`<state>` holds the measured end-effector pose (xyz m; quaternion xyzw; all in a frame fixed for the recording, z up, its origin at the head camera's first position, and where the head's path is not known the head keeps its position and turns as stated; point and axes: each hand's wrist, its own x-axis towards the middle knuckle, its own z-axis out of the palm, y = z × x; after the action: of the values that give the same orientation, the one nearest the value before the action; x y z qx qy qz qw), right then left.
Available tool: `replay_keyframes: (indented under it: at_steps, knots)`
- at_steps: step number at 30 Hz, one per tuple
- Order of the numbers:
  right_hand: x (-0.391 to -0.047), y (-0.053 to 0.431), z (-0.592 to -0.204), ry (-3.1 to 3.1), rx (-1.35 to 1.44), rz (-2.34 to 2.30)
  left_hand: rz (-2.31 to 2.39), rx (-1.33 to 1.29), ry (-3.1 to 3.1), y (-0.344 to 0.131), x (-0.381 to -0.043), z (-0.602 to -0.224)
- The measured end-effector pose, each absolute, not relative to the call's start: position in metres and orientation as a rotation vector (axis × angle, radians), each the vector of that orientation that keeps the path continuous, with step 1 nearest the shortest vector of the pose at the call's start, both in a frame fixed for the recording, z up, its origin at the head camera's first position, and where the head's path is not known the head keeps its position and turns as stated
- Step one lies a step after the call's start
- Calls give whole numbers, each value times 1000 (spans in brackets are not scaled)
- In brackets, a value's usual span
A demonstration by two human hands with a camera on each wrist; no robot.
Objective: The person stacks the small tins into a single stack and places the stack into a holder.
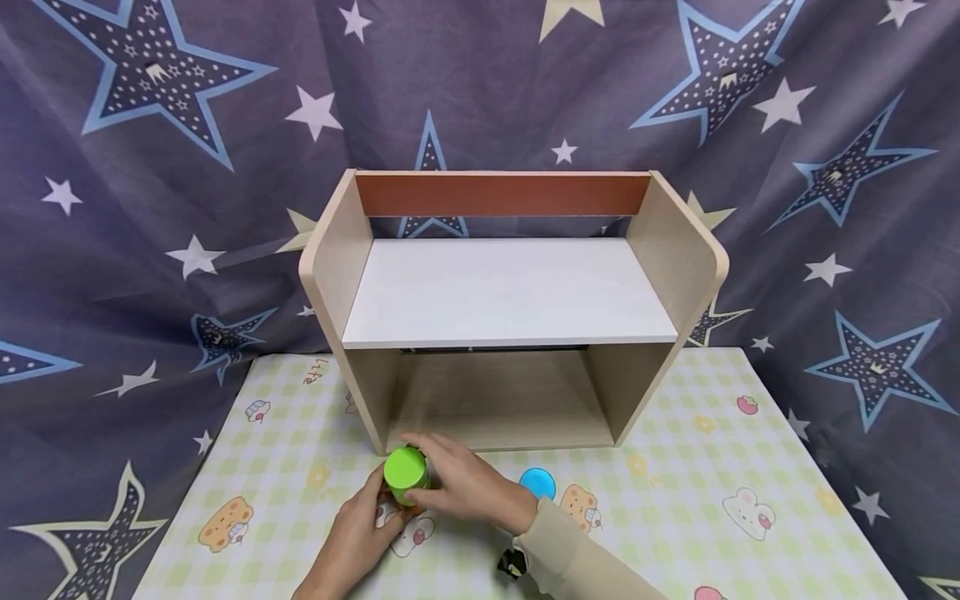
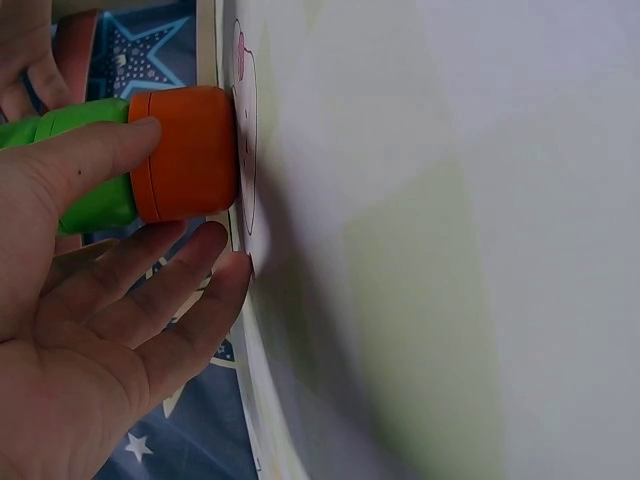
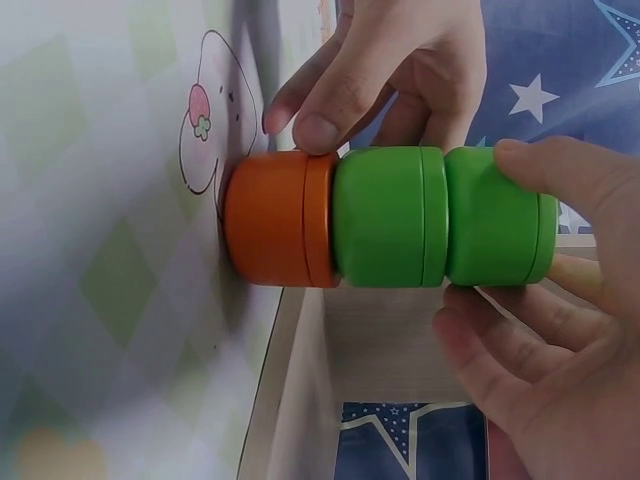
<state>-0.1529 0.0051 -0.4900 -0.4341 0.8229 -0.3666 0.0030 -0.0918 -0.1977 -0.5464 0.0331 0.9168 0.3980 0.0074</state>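
Note:
Three small round lidded jars stand stacked on the table, in front of the shelf's lower left corner. At the bottom is an orange jar [image 3: 275, 218], with a green jar [image 3: 385, 215] on it and a second green jar [image 1: 405, 468] on top. My left hand [image 1: 360, 525] grips the orange jar low down, thumb on one side and fingers on the other. Around the top green jar, my right hand [image 1: 465, 483] holds with thumb and fingers on opposite sides. From the head view, the top jar hides most of the stack below it.
Behind the hands stands a two-level shelf unit with a white upper board [image 1: 510, 292] and wooden side walls. A blue round object [image 1: 537, 483] lies right of the right wrist. A small black object [image 1: 512, 564] sits partly under the right sleeve. A checked cloth [image 1: 675, 533] covers the table.

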Motion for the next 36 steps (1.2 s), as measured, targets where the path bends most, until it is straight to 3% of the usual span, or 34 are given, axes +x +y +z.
replay_keyframes:
  at_steps: [14,36]
  knots:
    - [-149,14,-485,2622,-1326,-1111,1259,107,2870,-197,-91,-546]
    - [-139,73,-474,2753,-1274,-1212,1213,106,2932,-194,-92,-546]
